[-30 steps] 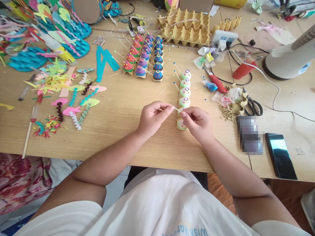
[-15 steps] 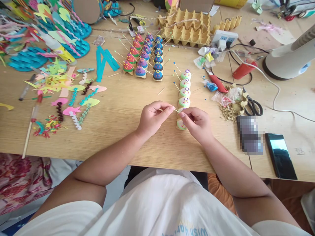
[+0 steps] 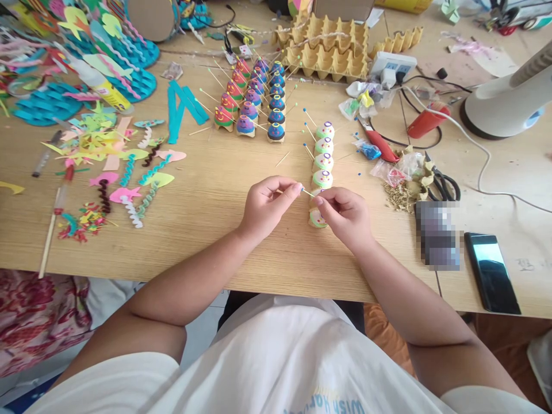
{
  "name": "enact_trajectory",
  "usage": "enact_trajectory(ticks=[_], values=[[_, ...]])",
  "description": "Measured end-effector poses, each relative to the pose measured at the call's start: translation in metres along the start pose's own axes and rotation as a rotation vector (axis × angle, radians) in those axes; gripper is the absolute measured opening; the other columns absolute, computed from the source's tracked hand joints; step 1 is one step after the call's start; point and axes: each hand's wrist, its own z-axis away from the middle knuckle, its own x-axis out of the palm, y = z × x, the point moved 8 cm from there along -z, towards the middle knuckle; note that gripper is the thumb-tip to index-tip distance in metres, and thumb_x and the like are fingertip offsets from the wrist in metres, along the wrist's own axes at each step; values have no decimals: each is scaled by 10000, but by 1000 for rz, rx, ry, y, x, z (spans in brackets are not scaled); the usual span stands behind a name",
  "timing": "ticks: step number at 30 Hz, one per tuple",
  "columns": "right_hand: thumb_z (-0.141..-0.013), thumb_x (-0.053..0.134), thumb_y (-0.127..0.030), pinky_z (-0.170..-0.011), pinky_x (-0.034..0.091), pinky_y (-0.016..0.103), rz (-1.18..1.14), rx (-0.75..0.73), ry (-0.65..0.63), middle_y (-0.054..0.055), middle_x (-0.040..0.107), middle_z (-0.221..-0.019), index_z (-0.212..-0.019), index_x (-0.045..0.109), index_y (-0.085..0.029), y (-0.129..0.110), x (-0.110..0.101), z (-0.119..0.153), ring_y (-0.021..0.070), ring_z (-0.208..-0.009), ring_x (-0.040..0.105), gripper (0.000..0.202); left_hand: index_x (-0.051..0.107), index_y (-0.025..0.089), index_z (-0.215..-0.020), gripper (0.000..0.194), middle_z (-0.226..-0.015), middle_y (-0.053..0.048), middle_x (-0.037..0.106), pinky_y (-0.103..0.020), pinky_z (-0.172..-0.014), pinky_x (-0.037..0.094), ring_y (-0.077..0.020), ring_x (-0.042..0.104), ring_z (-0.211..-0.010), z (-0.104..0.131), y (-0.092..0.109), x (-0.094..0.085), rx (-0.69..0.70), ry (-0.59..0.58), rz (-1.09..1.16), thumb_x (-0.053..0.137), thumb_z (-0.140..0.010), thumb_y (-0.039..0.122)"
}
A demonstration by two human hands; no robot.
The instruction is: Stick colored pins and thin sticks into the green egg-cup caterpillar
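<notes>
A thin pale toothpick (image 3: 309, 192) spans the short gap between my two hands. My left hand (image 3: 271, 206) is closed in a pinch at its left end, where a speck of blue shows by the fingertips. The other end is pinched between thumb and forefinger of my right hand (image 3: 345, 214). Beneath and behind the hands stands a row of white egg-carton cups (image 3: 323, 162) with green rims, coloured dots and purple rings on top. Blue-tipped toothpicks (image 3: 309, 135) stick out from the farther cups. My right hand partly covers the nearer ones.
Rows of red, purple and blue decorated cups (image 3: 249, 110) stand farther back. Paper fish and scraps (image 3: 125, 192) lie left. Egg trays (image 3: 325, 49) are at the back. On the right are scissors (image 3: 446, 184), a phone (image 3: 492, 273) and a cable (image 3: 483, 164).
The left fingertips have drawn back slightly along the toothpick's left end, and a blue speck now shows there. The right hand stays almost still.
</notes>
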Motion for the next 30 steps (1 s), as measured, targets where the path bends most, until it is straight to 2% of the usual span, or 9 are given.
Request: enact_trajectory(ticks=[5,10,14,17,22,25,28,30], values=[[-832,770,-670,-491,341,264,-6,13,-13,-17,549,-582,-752,700,-188,2,1,-1,95,-521,432,493,803,216,-853,292,-843,-32,783,-263,-671,517,-135,670,-748,-2,4,-2,18,-12,-67,772,-897,502],[-863,748,-655,-473,339,254,-22,33,-8,-21,556,-568,-773,697,-190,3,1,0,92,-502,448,477,832,242,-1018,344,-939,-49,812,-265,-758,553,-148,718,-858,0,-5,5,-54,-69,60,734,-918,557],[-866,746,-652,-490,359,252,-16,12,-7,-17,578,-589,-789,712,-187,1,1,1,94,-524,461,472,827,232,-950,303,-932,-32,813,-257,-758,566,-138,715,-827,5,-12,21,-98,-157,175,867,-808,496],[-861,752,-653,-515,382,261,-14,-9,-25,-5,613,-631,-803,728,-189,0,3,0,101,-553,475,469,816,219,-874,294,-911,-26,814,-247,-774,569,-131,723,-835,8,-19,26,-171,-139,314,906,-766,476],[-918,688,-648,-534,404,284,54,-66,-43,8,639,-653,-815,730,-201,-6,1,1,118,-566,508,461,779,213,-824,317,-806,9,760,-172,-568,453,-65,616,-666,7,-26,23,-271,-71,401,938,-721,468],[-1001,586,-603,-621,462,324,207,-170,119,30,662,-698,-805,731,-214,-20,-21,0,148,-635,572,460,726,215,-845,313,-832,11,745,-156,-555,452,-72,633,-705,0,-26,12,-254,19,377,910,-757,453],[-1035,527,-583,-703,511,365,326,-260,426,26,637,-719,-859,724,-237,-29,-58,0,181,-699,620,434,660,217,-877,308,-906,3,768,-148,-570,479,-75,668,-734,-6,-28,4,-251,99,360,868,-799,431],[-1051,512,-543,-788,542,403,321,-303,594,33,642,-798,-912,701,-250,-25,-80,-3,212,-816,669,375,630,215,-892,296,-909,4,772,-143,-578,491,-70,677,-723,-9,-31,1,-260,129,356,844,-822,406]])
